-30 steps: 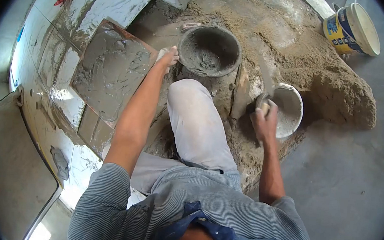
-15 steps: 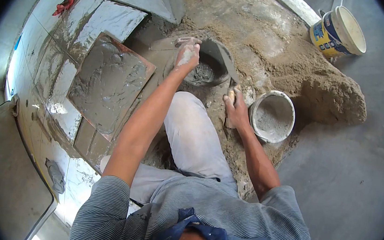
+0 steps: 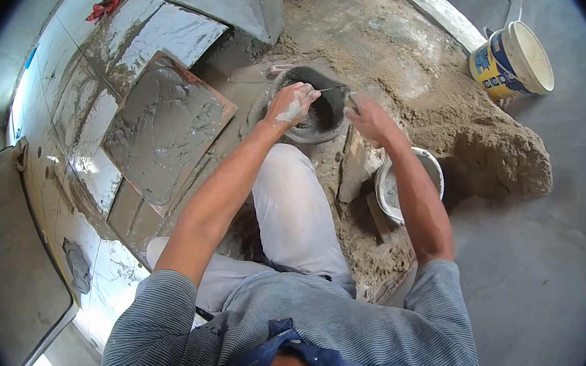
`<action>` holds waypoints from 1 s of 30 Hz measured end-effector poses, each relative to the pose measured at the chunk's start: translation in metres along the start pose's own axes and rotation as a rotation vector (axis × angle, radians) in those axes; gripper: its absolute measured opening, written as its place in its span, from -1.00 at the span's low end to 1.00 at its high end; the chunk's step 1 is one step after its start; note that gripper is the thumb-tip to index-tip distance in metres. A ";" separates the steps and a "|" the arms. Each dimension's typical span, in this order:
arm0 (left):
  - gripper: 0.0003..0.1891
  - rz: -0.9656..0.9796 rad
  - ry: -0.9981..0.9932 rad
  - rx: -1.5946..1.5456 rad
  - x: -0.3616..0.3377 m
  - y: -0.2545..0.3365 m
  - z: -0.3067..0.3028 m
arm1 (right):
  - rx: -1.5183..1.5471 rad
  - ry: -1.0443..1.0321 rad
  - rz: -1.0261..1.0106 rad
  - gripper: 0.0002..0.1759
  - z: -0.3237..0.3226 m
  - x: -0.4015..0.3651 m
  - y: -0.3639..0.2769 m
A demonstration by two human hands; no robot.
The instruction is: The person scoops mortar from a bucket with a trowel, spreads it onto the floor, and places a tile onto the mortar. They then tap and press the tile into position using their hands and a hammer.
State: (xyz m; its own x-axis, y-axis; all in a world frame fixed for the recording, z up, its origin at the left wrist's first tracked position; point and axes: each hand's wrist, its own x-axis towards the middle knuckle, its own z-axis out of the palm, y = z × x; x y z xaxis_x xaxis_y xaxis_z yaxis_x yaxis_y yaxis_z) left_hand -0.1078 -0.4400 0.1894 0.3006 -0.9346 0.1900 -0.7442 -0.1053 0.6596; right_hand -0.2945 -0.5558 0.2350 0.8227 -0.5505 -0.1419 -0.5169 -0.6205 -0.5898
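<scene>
A dark rubber tub (image 3: 305,136) with wet grey mortar inside sits on the dirty floor ahead of my knee. My left hand (image 3: 291,104), smeared with mortar, is over its left side. Its fingers are curled together near the trowel's tip, and what they hold, if anything, is hidden. My right hand (image 3: 372,118) is closed around the handle of a trowel at the tub's right rim. The trowel blade (image 3: 331,88) shows nearly edge-on above the tub, pointing left toward my left fingers.
At left, a board (image 3: 163,130) is spread with wet mortar. A white bucket (image 3: 437,166) stands partly under my right forearm. Beyond it lies a sand heap (image 3: 503,158). A yellow-and-blue labelled bucket (image 3: 511,61) leans at the upper right. A red rag (image 3: 104,6) rests on the tiles.
My right hand has moved up to the tub's rim, and the trowel blade has turned to point left over the tub. My left hand has come down and slightly right from the far rim.
</scene>
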 end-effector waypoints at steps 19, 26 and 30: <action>-0.78 -0.082 0.213 0.076 0.025 -0.014 0.019 | -0.120 -0.530 0.258 -0.39 -0.133 -0.045 -0.010; -0.79 0.036 0.190 0.077 0.033 -0.009 0.020 | -0.102 -0.404 0.258 -0.44 -0.157 -0.084 -0.036; -0.73 0.033 0.114 -0.020 0.017 -0.013 0.020 | -0.159 -0.324 0.169 -0.52 -0.163 -0.098 -0.035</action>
State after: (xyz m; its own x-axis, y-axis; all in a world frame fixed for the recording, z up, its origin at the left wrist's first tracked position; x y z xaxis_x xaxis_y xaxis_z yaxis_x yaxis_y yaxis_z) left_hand -0.1051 -0.4618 0.1694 0.3433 -0.8925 0.2925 -0.7431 -0.0676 0.6658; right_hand -0.3956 -0.5719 0.3991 0.7420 -0.4630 -0.4849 -0.6605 -0.6291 -0.4099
